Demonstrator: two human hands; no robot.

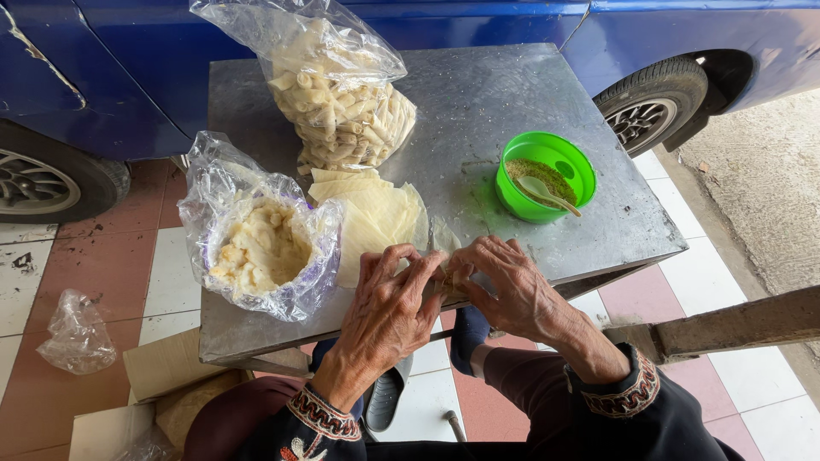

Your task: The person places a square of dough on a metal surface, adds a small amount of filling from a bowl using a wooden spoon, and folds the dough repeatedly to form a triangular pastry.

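My left hand (389,307) and my right hand (504,286) meet at the near edge of a metal table (504,102), fingers curled together over a thin pale wrapper sheet (444,239) that they press and roll. A stack of the same pale wrapper sheets (376,213) lies just beyond my left hand. To the left stands a plastic-lined bowl of pale mashed filling (260,248). A green bowl (547,175) of greenish powder with a spoon in it sits beyond my right hand. A clear bag of finished rolls (342,107) stands at the back.
A blue car (128,77) with a wheel (653,107) stands right behind the table. A crumpled plastic bag (77,333) and cardboard pieces (162,367) lie on the tiled floor at left. A wooden beam (735,324) runs at right. A sandal (384,397) shows under the table.
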